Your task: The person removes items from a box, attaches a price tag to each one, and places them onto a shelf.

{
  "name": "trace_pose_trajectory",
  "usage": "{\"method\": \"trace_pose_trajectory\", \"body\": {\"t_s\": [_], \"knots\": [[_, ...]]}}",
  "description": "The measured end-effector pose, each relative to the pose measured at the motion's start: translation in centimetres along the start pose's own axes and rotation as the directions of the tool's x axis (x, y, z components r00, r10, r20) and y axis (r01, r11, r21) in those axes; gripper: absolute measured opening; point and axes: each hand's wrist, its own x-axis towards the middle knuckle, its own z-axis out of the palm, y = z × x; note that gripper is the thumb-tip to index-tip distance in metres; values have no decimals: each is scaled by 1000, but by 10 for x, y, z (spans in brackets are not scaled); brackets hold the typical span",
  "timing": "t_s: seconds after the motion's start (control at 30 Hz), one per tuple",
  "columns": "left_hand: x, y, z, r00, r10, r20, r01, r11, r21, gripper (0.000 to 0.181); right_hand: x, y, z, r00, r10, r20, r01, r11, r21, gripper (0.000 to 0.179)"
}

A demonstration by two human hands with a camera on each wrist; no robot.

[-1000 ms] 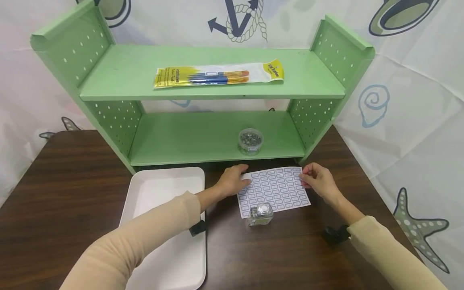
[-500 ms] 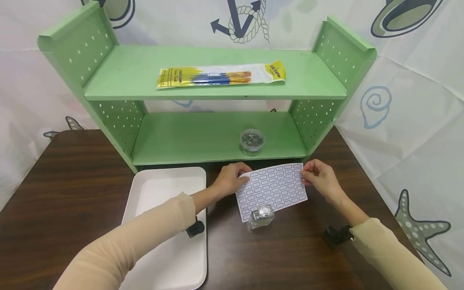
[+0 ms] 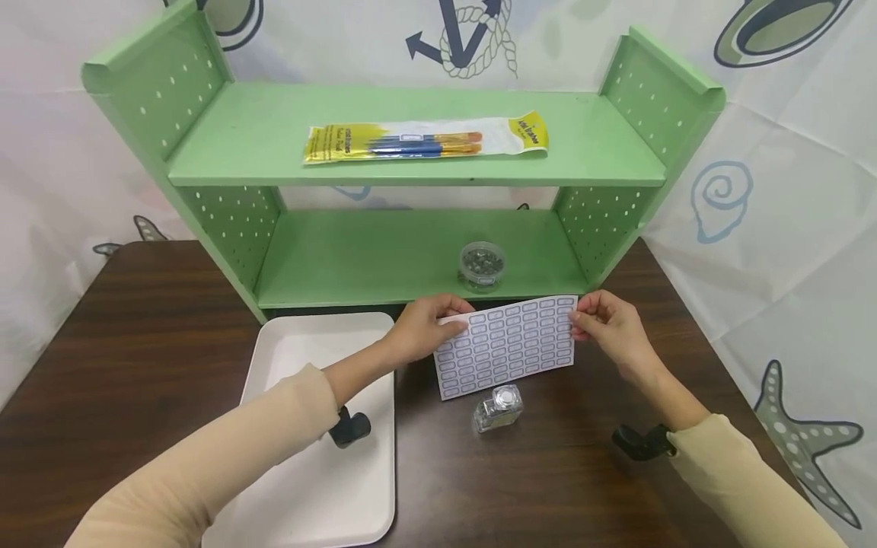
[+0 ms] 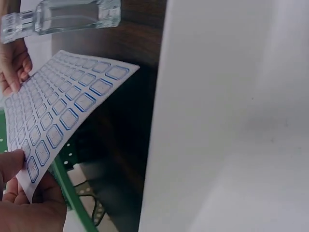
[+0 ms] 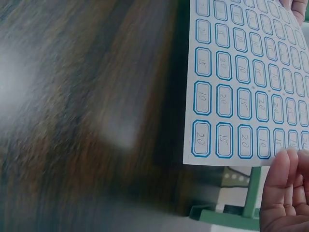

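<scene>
Between both hands hangs a white sheet of blue-bordered sticker labels (image 3: 507, 346), tilted up off the table. My left hand (image 3: 421, 331) pinches its upper left corner between thumb and fingers. The opposite corner is pinched by my right hand (image 3: 613, 327). In the right wrist view, handwritten numbers such as 10, 15 and 20 show on the label sheet (image 5: 244, 101). Just in front of the sheet a clear glass bottle (image 3: 498, 409) stands on the table; the left wrist view shows the bottle (image 4: 67, 17) beyond the sheet's edge.
A white tray (image 3: 356, 487) lies under my left forearm. Behind the sheet stands a green two-tier shelf (image 3: 356, 259). It holds a packet of paintbrushes (image 3: 425, 139) on top and a clear round tub of small silvery pieces (image 3: 482, 266) below. Dark wood table (image 3: 548, 487) surrounds these.
Both hands have raised the label sheet and tilted it toward the shelf. Its lower edge, which overlapped the bottle, now sits apart from it in the head view.
</scene>
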Motion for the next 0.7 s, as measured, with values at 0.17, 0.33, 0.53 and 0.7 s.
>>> {"method": "trace_pose_trajectory", "body": {"t_s": [0.17, 0.33, 0.53, 0.7], "knots": [[-6, 6, -11, 999, -21, 37, 23, 997, -80, 22, 1, -6, 5, 1000, 24, 16, -25, 998, 53, 16], [-8, 6, -17, 997, -48, 61, 58, 986, -157, 22, 0, -9, 9, 998, 53, 30, -54, 997, 49, 15], [-9, 4, -18, 993, -71, 94, 89, 976, -197, 21, -2, -9, 11, 997, 67, 32, -68, 997, 45, 11], [-10, 5, -18, 989, -86, 120, 111, 967, -228, 23, -2, -7, 12, 997, 72, 34, -74, 996, 51, 12]]}}
